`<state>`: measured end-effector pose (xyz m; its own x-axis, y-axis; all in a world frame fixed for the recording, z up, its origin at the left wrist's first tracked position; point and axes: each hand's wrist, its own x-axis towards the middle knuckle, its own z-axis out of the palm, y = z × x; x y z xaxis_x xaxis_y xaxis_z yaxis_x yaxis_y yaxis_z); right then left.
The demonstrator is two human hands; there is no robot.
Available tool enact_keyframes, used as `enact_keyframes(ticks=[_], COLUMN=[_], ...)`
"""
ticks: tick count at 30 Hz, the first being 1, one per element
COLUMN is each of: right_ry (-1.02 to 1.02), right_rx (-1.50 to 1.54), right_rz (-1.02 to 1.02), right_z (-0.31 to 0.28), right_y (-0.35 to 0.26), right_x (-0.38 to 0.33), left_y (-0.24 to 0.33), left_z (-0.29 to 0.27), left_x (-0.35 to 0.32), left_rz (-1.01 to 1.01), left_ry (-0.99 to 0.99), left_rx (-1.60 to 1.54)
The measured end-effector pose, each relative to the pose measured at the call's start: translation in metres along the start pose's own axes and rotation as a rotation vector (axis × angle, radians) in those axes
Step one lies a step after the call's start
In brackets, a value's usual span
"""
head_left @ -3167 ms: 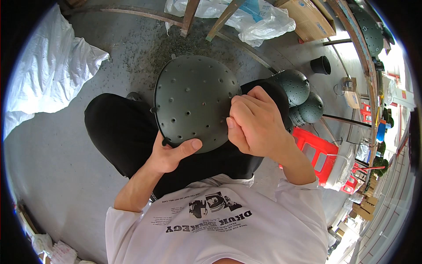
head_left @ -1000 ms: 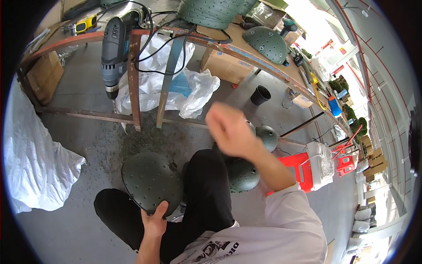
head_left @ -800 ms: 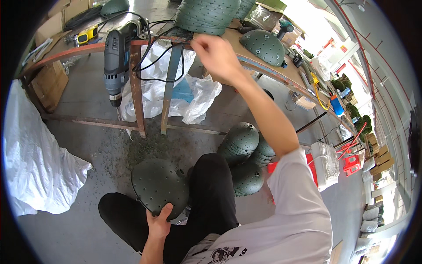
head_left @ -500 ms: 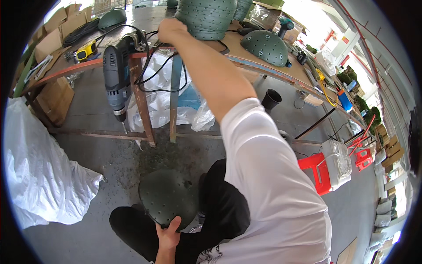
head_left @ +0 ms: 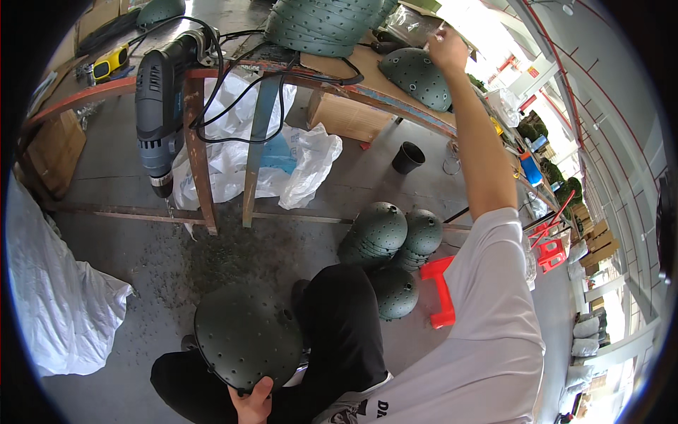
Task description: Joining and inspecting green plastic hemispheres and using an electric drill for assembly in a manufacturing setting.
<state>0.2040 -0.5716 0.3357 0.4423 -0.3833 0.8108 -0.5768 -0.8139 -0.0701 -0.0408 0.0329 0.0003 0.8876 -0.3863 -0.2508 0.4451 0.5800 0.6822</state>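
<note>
On my lap rests a dark green perforated dome (head_left: 247, 336), a hollow half-sphere dotted with small holes. My left hand (head_left: 252, 401) grips its near rim, thumb on the outer surface. My right arm reaches far out to the bench, where my right hand (head_left: 448, 53) is closed just beside another green dome (head_left: 415, 76) with pale rings round some holes. What the right fingers hold is too hidden to make out. A dark power drill (head_left: 159, 116) hangs bit-down at the bench edge, apart from both hands.
A tall stack of green domes (head_left: 321, 27) stands on the bench (head_left: 388, 102), black cable looping beside it. Several more domes (head_left: 378, 230) sit on the floor near a red stool (head_left: 439, 291). A white sack (head_left: 63, 297) stands left; a black pot (head_left: 408, 157) is under the bench.
My right hand has moved right from beside the dome stack, reaching the spot behind the ringed dome where a teal cordless drill stood. My left hand keeps its hold; the view has shifted slightly.
</note>
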Motion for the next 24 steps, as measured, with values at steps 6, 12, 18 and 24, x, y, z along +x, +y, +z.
enact_keyframes(ticks=[6,12,18,24], right_ry=[-0.296,-0.283,-0.079,0.42], right_rx=[0.025,0.064,0.088,0.492], right_rz=[0.129,-0.003,0.033,-0.22], right_z=[0.023,0.029,-0.011,-0.131], right_y=[0.071,0.062,0.048,-0.049], right_x=[0.013,0.01,0.015,-0.085], left_y=[-0.002,-0.004,-0.012,-0.003], left_z=[0.0,-0.002,-0.012,-0.011], left_x=[0.005,0.007,0.005,0.004], left_rz=[0.041,0.084,0.079,0.308], left_ry=[0.06,0.085,0.187,0.418], left_rx=[0.037,0.102,0.125,0.435])
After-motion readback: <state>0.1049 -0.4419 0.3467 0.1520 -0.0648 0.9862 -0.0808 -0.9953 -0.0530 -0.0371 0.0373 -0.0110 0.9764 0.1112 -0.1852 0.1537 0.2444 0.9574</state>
